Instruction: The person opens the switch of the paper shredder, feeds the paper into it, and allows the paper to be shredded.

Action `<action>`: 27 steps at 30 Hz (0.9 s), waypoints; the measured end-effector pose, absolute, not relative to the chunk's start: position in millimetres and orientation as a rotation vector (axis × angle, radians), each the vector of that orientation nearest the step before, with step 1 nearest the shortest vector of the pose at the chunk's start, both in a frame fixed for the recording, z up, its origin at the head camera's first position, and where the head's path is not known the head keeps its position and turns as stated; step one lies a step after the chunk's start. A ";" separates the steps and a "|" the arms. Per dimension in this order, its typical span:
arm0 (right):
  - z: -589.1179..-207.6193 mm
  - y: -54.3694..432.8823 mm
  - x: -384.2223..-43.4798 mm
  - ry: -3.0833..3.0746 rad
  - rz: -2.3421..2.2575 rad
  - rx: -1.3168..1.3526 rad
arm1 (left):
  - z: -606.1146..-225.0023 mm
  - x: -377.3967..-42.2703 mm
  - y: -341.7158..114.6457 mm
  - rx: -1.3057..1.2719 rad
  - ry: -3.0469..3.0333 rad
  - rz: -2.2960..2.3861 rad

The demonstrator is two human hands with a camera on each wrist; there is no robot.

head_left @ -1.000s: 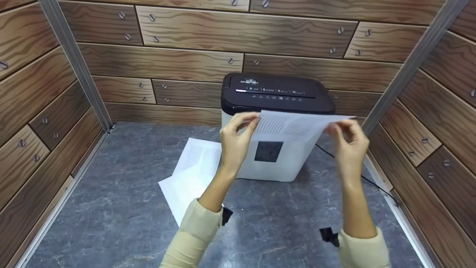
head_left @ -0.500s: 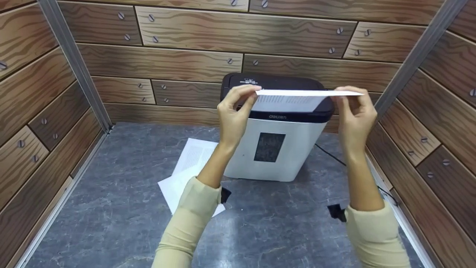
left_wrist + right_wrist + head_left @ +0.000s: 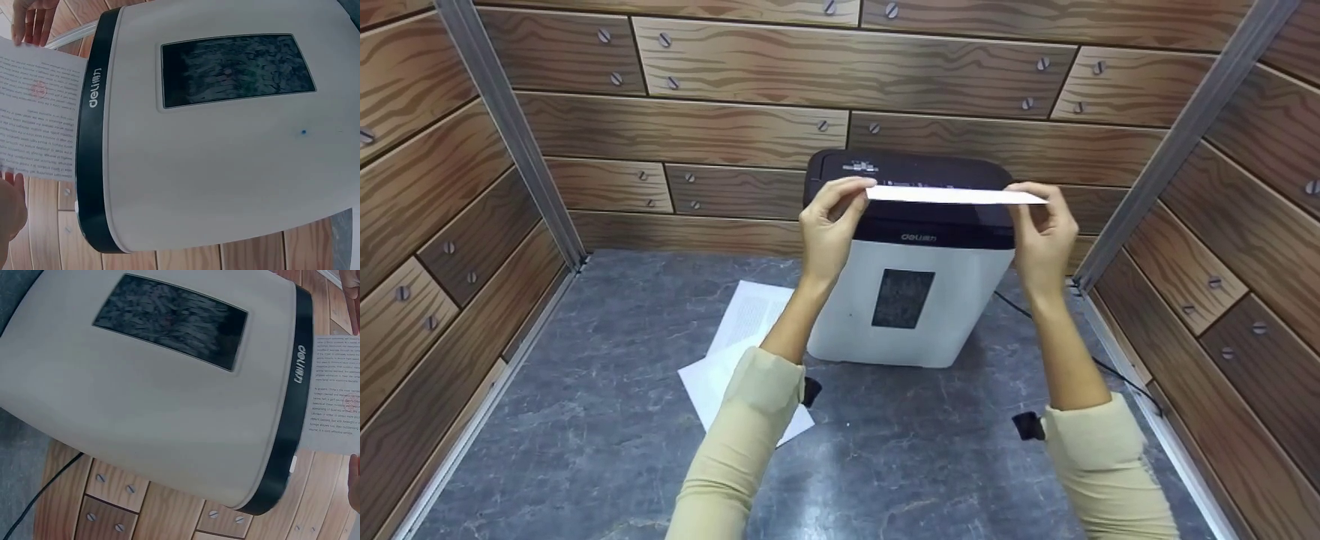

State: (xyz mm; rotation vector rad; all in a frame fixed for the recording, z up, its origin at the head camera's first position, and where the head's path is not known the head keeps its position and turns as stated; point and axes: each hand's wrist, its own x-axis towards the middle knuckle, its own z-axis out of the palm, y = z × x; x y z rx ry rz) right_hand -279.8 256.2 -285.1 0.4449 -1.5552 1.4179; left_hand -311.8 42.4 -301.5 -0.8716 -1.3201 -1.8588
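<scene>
Raised since a second ago from in front of the shredder [image 3: 911, 261], the sheet [image 3: 937, 194] now stretches above its lid. Left hand [image 3: 829, 234] and right hand [image 3: 1044, 240] pinch opposite ends; loose papers [image 3: 731, 349] overlap on the floor [image 3: 607, 420], left of the shredder.

The sheet [image 3: 42, 112] is matt printed paper, the shredder [image 3: 911, 259] smooth pale plastic with a shiny dark plastic lid [image 3: 937, 217]. Sleeves [image 3: 750, 442] are soft cloth, posts [image 3: 1189, 131] dull metal.
</scene>
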 end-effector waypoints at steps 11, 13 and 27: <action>-287.4 256.4 -287.9 -1.670 1.258 0.381 | -314.4 -332.4 46.8 -0.814 -1.386 -1.890; -288.0 256.6 -288.8 -1.689 1.221 0.374 | -319.8 -339.7 48.0 -0.808 -1.395 -1.890; -305.1 262.4 -296.5 -1.885 1.078 0.267 | -332.1 -347.1 43.2 -0.526 -1.869 -1.520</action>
